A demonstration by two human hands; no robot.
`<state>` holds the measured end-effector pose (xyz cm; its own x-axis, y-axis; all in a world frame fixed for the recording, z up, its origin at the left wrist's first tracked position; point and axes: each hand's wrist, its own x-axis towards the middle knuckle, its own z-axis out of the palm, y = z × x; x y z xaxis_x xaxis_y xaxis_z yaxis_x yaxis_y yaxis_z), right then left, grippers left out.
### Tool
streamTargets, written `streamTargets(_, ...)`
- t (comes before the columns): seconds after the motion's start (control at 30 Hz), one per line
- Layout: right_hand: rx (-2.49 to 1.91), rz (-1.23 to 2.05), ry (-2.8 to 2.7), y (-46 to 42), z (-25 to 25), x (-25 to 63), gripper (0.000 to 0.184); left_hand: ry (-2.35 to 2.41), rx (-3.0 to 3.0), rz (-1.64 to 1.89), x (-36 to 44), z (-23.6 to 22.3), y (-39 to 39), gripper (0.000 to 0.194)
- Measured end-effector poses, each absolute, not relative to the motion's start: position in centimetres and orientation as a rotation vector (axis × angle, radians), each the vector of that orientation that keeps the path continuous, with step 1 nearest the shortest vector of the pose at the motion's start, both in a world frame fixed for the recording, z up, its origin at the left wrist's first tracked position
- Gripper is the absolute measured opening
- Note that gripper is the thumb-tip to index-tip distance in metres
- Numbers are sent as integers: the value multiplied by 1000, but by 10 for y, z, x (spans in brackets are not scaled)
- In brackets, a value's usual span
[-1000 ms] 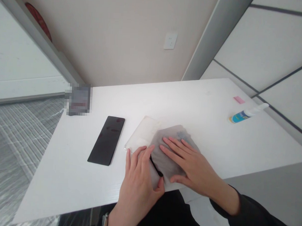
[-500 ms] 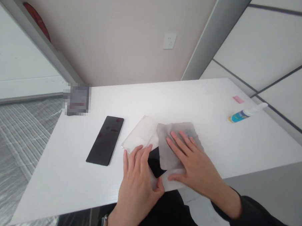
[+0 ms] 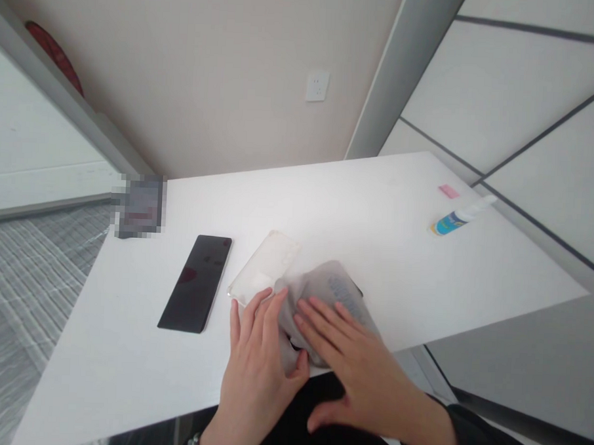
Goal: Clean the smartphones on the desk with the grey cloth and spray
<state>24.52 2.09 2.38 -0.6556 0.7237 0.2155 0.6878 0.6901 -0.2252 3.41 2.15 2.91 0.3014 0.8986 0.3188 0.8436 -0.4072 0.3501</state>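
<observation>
My right hand (image 3: 353,353) lies flat on a grey cloth (image 3: 346,287) with printed lettering, its fingers stretched out and its thumb apart over the table's near edge. Under the cloth is a flat black glossy device, mostly covered; a dark corner (image 3: 357,288) peeks out at the cloth's far right. My left hand (image 3: 259,362) braces the device's left end between fingers and thumb, beside the cloth's bunched edge. Just beyond my left fingertips rests a clear phone case (image 3: 263,263). A black smartphone (image 3: 196,284) lies farther left, apart from both hands.
At the right of the white table (image 3: 108,365) lie a white bottle with a blue label (image 3: 452,221) and a small pink slip (image 3: 448,191). A blurred-out item (image 3: 143,206) sits at the far left corner. A wall with a socket (image 3: 317,85) stands behind.
My right hand has slid towards me and left, drawing the cloth along. The cloth now covers the black surface that showed between my hands. The view has shifted slightly.
</observation>
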Motion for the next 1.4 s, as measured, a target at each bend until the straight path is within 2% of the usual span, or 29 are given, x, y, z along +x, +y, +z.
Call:
streamTargets(0.1,-1036,278,-2629,12,25,238,107,1652,2431,703,32,28,21,79)
streamTargets(0.23,-1248,216,-2575,24,25,254,95,1626,2493,733,31,27,23,70)
streamTargets(0.3,-1314,184,-2532,25,25,257,100,1613,2522,754,31,26,23,68)
streamTargets(0.4,-1127,324,-2601,20,28,250,109,1614,2529,737,29,26,23,71)
streamTargets(0.47,-1081,403,-2618,19,29,247,103,1610,2536,719,29,26,23,71)
streamTargets(0.53,-1231,372,-2555,21,30,248,97,1597,2555,728,28,26,24,67)
streamTargets(0.6,-1324,332,-2491,23,30,249,100,1586,2560,741,28,26,24,66)
streamTargets(0.67,-1218,398,-2534,23,31,250,104,1593,2543,720,28,26,24,69)
streamTargets(0.73,-1108,488,-2582,22,31,250,101,1603,2538,701,27,26,25,72)
streamTargets(0.8,-1198,481,-2564,21,31,251,95,1585,2562,704,26,26,25,70)
streamTargets(0.87,-1314,421,-2494,22,32,254,97,1574,2571,719,26,25,25,69)
streamTargets(1.0,-1147,524,-2552,21,34,256,101,1607,2523,694,28,27,24,71)
streamTargets(1.07,-1228,484,-2546,22,35,257,95,1596,2522,713,28,27,24,68)
streamTargets(1.13,-1313,395,-2500,22,35,257,97,1581,2525,735,28,27,24,66)
streamTargets(1.27,-1103,481,-2578,23,34,255,100,1591,2527,714,28,27,24,69)
streamTargets(1.33,-1202,436,-2553,23,33,253,96,1585,2532,725,29,27,25,66)
streamTargets(1.4,-1292,360,-2504,22,33,250,100,1566,2541,727,29,27,26,64)
